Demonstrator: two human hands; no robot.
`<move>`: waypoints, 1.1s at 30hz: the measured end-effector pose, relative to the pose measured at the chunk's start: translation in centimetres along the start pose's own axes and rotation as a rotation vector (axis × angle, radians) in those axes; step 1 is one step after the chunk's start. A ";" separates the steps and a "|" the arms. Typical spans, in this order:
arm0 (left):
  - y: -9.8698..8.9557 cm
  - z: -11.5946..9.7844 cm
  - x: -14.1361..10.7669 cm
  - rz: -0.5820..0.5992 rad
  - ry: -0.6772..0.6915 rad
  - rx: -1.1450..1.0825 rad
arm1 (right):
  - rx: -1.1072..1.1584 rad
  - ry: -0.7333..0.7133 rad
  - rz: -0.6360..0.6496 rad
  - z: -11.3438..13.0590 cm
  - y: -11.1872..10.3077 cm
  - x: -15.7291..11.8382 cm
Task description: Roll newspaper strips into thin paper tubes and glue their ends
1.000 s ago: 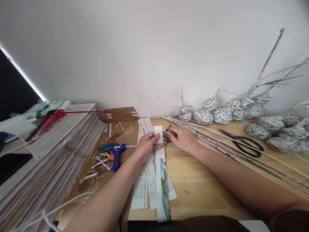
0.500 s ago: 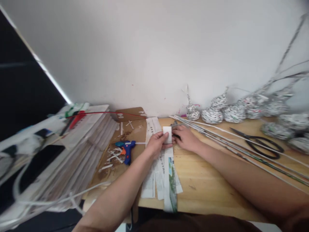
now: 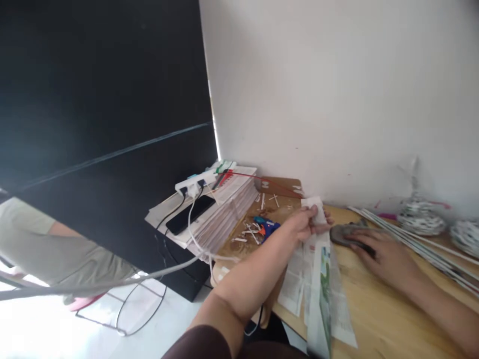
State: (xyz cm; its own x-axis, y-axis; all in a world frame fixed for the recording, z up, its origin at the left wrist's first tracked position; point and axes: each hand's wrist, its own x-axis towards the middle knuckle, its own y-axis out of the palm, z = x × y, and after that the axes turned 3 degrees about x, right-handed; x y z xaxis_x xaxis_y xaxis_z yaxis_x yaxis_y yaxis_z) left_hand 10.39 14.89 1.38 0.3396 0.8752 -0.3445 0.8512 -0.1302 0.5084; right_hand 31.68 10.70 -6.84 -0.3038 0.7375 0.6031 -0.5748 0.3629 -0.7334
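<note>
My left hand point(image 3: 309, 223) has its thumb and fingers closed on the top end of a folded newspaper strip point(image 3: 324, 279), which hangs down toward the table's front edge. More newspaper strips point(image 3: 292, 279) lie beneath it. My right hand point(image 3: 377, 247) is on the wooden table point(image 3: 368, 304), its fingers wrapped over a dark grey object point(image 3: 342, 233) that is blurred and partly hidden. A blue glue gun point(image 3: 271, 229) lies left of my left hand on a brown board, among small white paper scraps point(image 3: 252, 232).
A newspaper stack point(image 3: 224, 214) carries a black phone point(image 3: 190, 214) and a white power strip point(image 3: 194, 183). Long paper rods point(image 3: 407, 239) and woven paper pieces point(image 3: 421, 218) lie at right. A seated person's leg point(image 3: 63, 254) shows at far left.
The view has swung left, bringing the dark panel and seated person in. My right hand has moved away from the strip, with the dark grey object under it. My left hand still holds the strip.
</note>
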 end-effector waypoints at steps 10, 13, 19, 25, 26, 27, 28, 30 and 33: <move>1.4 0.4 -0.3 0.018 0.135 0.018 | 0.018 0.028 0.039 1.3 -0.8 0.0; 0.3 1.8 -0.6 0.056 0.071 0.100 | 0.032 0.030 0.012 2.2 -1.1 0.0; -0.8 4.5 0.2 0.169 0.015 0.195 | 0.243 0.206 -0.047 3.5 -1.6 0.4; -1.6 5.3 0.2 0.240 0.029 0.267 | 0.796 0.656 -0.039 4.4 -2.0 1.2; -1.7 5.3 0.1 0.246 0.044 0.292 | 0.836 0.670 -0.036 4.6 -2.0 1.3; -1.7 5.2 0.0 0.251 0.056 0.315 | 0.859 0.668 -0.027 4.8 -2.1 1.4; -1.6 5.2 -0.1 0.255 0.067 0.335 | 0.875 0.653 -0.013 5.0 -2.2 1.5; -1.5 5.1 -0.5 0.266 0.081 0.358 | 0.896 0.610 0.022 5.5 -2.3 1.7; -1.3 5.0 -1.0 0.297 0.103 0.380 | 0.917 0.591 0.032 6.0 -2.5 1.7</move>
State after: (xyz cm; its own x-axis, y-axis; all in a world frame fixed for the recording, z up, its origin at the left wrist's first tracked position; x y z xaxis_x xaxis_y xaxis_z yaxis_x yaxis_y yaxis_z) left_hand 10.93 11.88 -2.93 0.5646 0.8136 -0.1386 0.8159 -0.5248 0.2427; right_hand 28.02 7.61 -2.02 -0.0568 0.9851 0.1620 -0.9954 -0.0433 -0.0856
